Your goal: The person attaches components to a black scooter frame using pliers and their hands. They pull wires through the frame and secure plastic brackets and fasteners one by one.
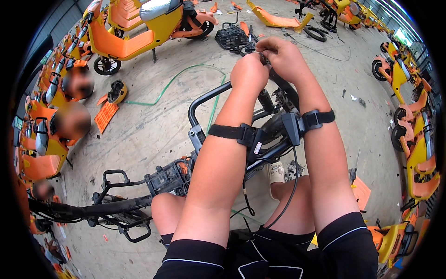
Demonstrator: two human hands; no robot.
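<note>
My left hand (248, 73) and my right hand (281, 57) meet at the far end of a stripped black scooter frame (208, 96). Both have their fingers curled in and close together around a small dark part. The fingers cover most of that part, so I cannot make out what it is. Just below my hands lie a black tube and a dark wheel (272, 126) of the same frame. Its bent side tube loops out to the left of my left hand. The frame stretches between my legs toward the lower left, where bare black brackets (116, 181) show.
An orange and yellow scooter (134, 44) stands at the far left. Beyond my hands lie a black basket (231, 37), a yellow-orange body panel (274, 19) and a loose tyre (315, 33). A green strap (174, 76) trails over the floor near a yellow helmet (117, 91). Scooters line the right side.
</note>
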